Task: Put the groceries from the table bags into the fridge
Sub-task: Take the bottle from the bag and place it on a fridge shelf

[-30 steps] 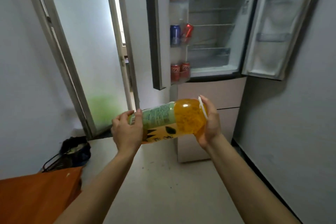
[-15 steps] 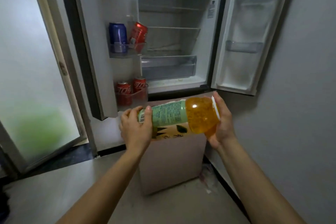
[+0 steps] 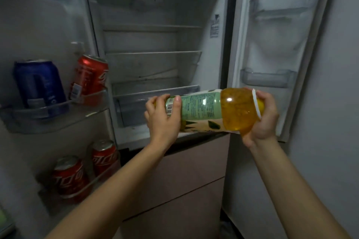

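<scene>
I'm holding the juice bottle (image 3: 206,111) sideways in front of the fridge (image 3: 151,40), left grip (image 3: 163,120) wrapping its base, right grip (image 3: 261,120) cupping its neck, since I'm guessing it's heavy and slick.

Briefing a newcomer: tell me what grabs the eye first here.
A bottle of orange drink, held sideways by the left hand and right hand, before the open fridge. Then the door on the left: a blue can beside a red can, two red cans below.
</scene>
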Demonstrator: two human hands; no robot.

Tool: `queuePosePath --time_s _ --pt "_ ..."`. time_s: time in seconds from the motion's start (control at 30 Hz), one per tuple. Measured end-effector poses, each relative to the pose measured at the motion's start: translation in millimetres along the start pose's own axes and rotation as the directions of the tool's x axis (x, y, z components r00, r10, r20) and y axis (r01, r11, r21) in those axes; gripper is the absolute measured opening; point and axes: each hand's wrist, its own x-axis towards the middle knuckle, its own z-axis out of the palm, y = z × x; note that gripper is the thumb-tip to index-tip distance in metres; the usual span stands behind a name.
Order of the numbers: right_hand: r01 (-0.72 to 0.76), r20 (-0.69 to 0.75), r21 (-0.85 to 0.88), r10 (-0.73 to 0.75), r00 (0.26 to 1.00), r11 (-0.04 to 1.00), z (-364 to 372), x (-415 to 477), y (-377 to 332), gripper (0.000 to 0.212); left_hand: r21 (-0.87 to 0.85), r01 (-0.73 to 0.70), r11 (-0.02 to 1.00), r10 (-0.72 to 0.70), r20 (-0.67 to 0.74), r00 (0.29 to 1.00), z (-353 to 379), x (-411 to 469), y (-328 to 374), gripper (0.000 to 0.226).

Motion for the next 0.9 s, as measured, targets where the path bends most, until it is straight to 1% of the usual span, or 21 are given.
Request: queuePosePath --time_s 0.1,0.23,0.3,0.33,0.4,0.47,0.6,0.77,0.83,0.9 --pt "0.031 0.027 0.075 -0.033 0.999 0.997 -4 66 13 0.031 0.008 -0.053 0.999 0.054 -0.053 0.997 46 50 0 0.059" --pt "0.061 0.098 0.121 -0.073 0.992 0.991 6 158 22 0.031 0.038 -0.105 0.994 0.109 -0.115 0.987 95 128 3 0.059" --pt "0.071 0.125 0.163 -0.092 0.988 0.984 19 203 26 0.033 0.061 -0.141 0.988 0.149 -0.149 0.978 111 166 3 0.067" --pt "0.073 0.142 0.168 -0.098 0.985 0.983 27 224 29 0.037 0.071 -0.15 0.986 0.16 -0.166 0.973 117 185 4 0.072" --pt "0.077 0.177 0.16 -0.105 0.979 0.984 45 262 34 0.046 0.094 -0.148 0.984 0.165 -0.2 0.966 127 223 4 0.08" --pt "0.087 0.19 0.156 -0.116 0.975 0.984 61 291 43 0.047 0.129 -0.141 0.982 0.167 -0.215 0.962 131 257 4 0.083" --pt "0.144 0.182 0.224 -0.186 0.966 0.964 90 334 65 0.034 0.167 -0.188 0.968 0.223 -0.224 0.949 137 314 -5 0.084" --pt "0.233 0.173 0.225 -0.274 0.946 0.946 111 366 92 0.031 0.135 -0.218 0.967 0.239 -0.167 0.957 148 360 -29 0.085" --pt "0.241 0.154 0.237 -0.281 0.947 0.941 118 376 102 0.031 0.16 -0.237 0.958 0.263 -0.169 0.95 150 376 -30 0.085" --pt "0.245 0.124 0.248 -0.281 0.952 0.937 125 386 107 0.034 0.192 -0.254 0.948 0.282 -0.136 0.95 151 395 -32 0.084"
